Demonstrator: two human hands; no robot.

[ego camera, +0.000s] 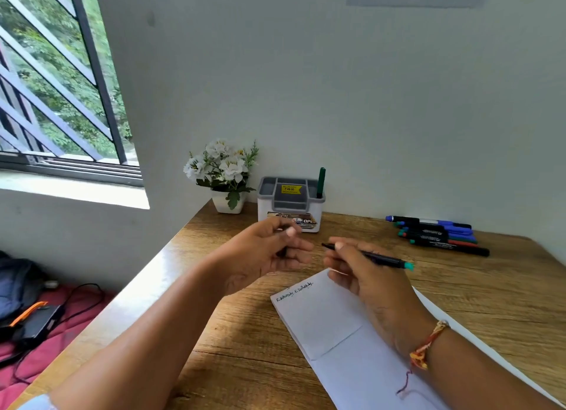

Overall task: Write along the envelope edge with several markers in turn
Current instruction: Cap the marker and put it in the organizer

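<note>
The right hand (364,271) holds a marker (370,256); the left hand (269,250) pinches what looks like its cap, kept clear of the envelope (324,320).

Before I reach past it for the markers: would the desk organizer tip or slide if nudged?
The organizer looks like light plastic, nearly empty with one green marker standing in it, so it would probably slide easily on the smooth table. Its squat, boxy shape makes tipping seem unlikely.

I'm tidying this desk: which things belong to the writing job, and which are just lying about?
Job: envelope, marker in right hand, cap in left hand, spare markers, organiser with green marker.

Lying about: flower pot, bag, cables.
</note>
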